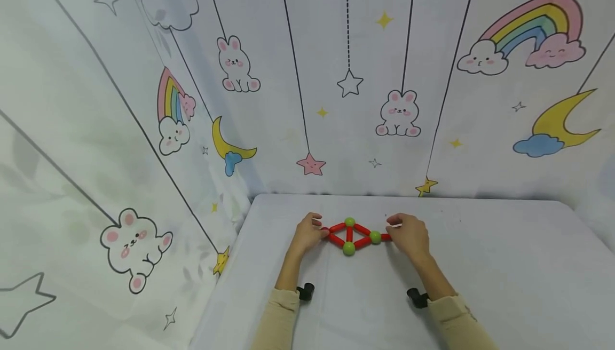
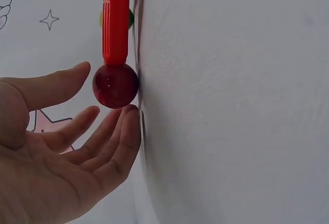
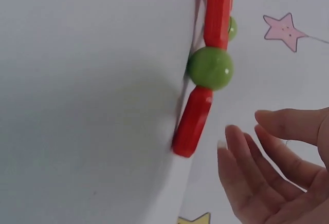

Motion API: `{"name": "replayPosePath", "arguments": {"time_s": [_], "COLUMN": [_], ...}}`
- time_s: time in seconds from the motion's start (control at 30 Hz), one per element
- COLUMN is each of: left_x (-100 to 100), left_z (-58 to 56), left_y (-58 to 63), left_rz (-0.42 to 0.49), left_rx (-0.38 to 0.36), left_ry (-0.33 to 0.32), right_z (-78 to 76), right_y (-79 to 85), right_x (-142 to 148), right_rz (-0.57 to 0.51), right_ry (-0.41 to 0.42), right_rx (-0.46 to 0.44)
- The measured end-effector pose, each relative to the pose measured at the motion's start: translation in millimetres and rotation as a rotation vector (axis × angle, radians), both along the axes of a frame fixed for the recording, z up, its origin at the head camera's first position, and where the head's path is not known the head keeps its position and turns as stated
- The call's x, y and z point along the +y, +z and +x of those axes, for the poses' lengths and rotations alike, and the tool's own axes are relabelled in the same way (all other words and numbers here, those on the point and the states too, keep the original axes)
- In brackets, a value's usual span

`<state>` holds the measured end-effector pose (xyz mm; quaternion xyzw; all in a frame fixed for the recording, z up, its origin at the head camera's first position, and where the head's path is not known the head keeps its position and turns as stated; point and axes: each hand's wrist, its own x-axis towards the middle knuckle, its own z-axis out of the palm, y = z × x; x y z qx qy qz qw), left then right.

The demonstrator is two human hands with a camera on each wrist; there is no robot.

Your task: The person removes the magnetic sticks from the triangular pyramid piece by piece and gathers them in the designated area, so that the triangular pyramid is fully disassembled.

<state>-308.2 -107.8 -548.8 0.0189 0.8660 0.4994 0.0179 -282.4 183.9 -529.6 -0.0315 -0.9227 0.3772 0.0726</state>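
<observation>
A flat diamond of red rods (image 1: 349,235) and balls lies on the table, with one rod across its middle. Green balls sit at its top (image 1: 349,222), bottom (image 1: 348,248) and right corners (image 1: 375,237); the left corner is a dark red ball (image 2: 115,85). From the right green ball (image 3: 211,69) another red rod (image 3: 193,124) sticks out, its far end free. My left hand (image 1: 307,234) is around the dark red ball, thumb and fingers spread; fingertips are close below it, contact unclear. My right hand (image 1: 410,236) hovers beside the free rod, fingers loosely bent and holding nothing.
The white table (image 1: 499,264) reaches back to a curtain (image 1: 269,126) printed with bunnies, stars and rainbows. Another stretch of this cloth hangs on the left. A small black device (image 1: 306,292) is at the left wrist, and a similar device (image 1: 417,297) at the right.
</observation>
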Motion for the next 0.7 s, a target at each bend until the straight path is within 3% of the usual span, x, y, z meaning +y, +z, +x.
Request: {"name": "replayPosePath", "arguments": {"time_s": [0.37,0.5,0.7], "left_x": [1,1,5], "left_z": [-3.8,-5.0,-5.0], "left_y": [0.6,-0.5,-6.3], "left_rz": [0.049,0.042,-0.006], "left_rx": [0.000,0.005,0.026], "left_ry": [-0.018,-0.004,-0.014], "right_z": [-2.8,-3.8,-3.0], "right_y": [14.3,13.1,7.2], "right_x": [-44,-59,-77], "right_rz": [-0.066,-0.095,-0.137], "right_ry": [0.103,0.175,0.215], "right_rx": [0.080,0.083,0.083]}}
